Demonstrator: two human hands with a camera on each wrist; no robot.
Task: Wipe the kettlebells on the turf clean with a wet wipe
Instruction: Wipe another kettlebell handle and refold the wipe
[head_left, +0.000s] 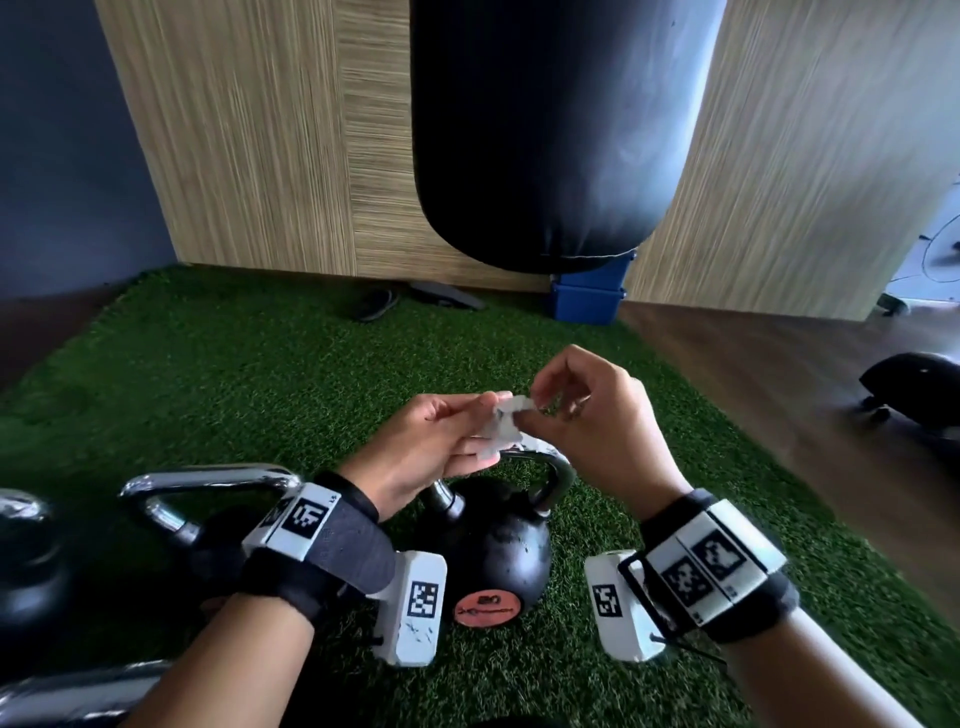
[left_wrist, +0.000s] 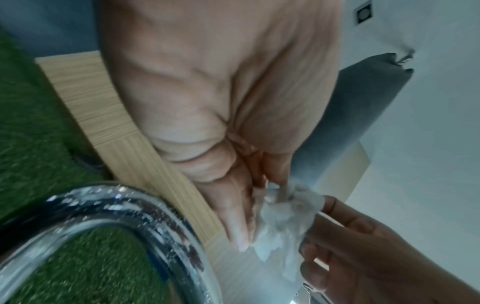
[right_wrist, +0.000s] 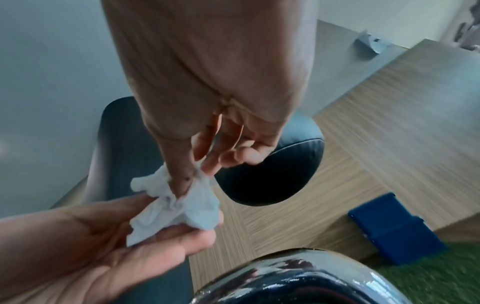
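A crumpled white wet wipe is held between both hands above the turf. My left hand pinches its lower part with thumb and fingers, and my right hand pinches its top edge. Directly below the hands stands a black kettlebell with a chrome handle and an orange label. A second kettlebell sits to its left, partly hidden by my left wrist. The right wrist view shows the wet wipe lying on the left fingers with the right thumb on it. In the left wrist view the wet wipe appears blurred beside a chrome handle.
A black punching bag hangs just beyond the hands in front of wooden panels. A blue box and dark sandals lie at the turf's far edge. More kettlebells crowd the lower left. Wooden floor lies right.
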